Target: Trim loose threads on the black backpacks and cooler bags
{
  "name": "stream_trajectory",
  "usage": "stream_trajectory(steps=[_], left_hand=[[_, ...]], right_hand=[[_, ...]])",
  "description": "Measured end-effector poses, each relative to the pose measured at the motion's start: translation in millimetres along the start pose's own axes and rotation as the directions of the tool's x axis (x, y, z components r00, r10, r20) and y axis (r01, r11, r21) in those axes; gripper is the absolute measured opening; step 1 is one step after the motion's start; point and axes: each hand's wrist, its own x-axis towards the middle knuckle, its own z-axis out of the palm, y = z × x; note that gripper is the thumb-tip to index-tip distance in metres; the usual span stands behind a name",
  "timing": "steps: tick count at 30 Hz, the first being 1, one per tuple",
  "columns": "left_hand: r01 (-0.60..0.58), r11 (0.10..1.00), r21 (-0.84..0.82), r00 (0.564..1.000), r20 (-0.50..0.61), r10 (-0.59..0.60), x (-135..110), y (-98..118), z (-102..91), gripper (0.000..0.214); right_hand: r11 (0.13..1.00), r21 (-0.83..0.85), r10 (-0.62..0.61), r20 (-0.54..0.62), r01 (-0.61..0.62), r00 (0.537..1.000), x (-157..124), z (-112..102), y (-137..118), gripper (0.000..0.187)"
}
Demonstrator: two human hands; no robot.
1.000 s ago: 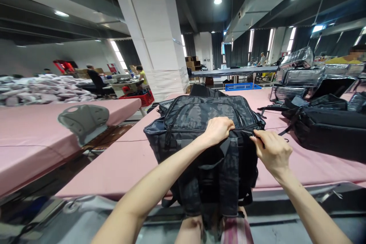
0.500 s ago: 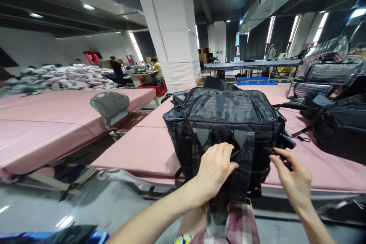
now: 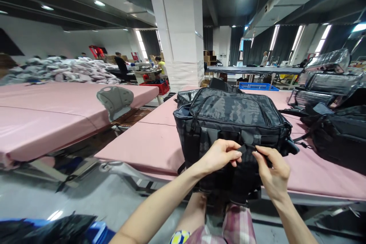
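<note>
A dark camouflage-patterned bag (image 3: 234,118) stands at the near edge of a pink-covered table (image 3: 143,145), its front hanging over the edge toward me. My left hand (image 3: 221,155) pinches one end of a black strap (image 3: 248,147) on the bag's front. My right hand (image 3: 271,169) pinches the same strap a little to the right. Both hands are closed on it, close together, just below the bag's top seam.
More black bags (image 3: 337,133) and clear-wrapped ones (image 3: 328,61) lie on the table's right side. A second pink table (image 3: 42,118) stands to the left with a grey chair back (image 3: 116,101) between them. A white pillar (image 3: 180,30) rises behind. People work far back.
My hands dropped from the bag's top zipper to its front, then came together on the black strap. The view shifted left and back a little.
</note>
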Motion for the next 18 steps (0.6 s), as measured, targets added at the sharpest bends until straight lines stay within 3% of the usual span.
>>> stream_trajectory(steps=[3,8,12,18], left_hand=[[0.021,0.999,-0.047,1.000,0.018,-0.020,-1,0,-2.2,0.023],[0.015,0.999,-0.044,1.000,-0.002,-0.016,0,-2,-6.4,0.035],[0.042,0.984,-0.172,0.993,-0.101,-0.059,4,-6,-6.6,0.032],[-0.075,0.965,-0.251,0.957,-0.290,-0.001,6,-3,3.6,0.025]], right_hand=[[0.998,0.013,0.059,-0.001,-0.059,0.998,-2,-3,1,0.011],[0.993,-0.071,-0.096,0.046,0.099,0.994,4,-5,-8,0.015],[0.984,-0.139,-0.103,0.036,0.107,0.994,9,-13,-13,0.011],[0.940,-0.249,-0.216,0.090,0.232,0.972,17,-24,-28,0.017]])
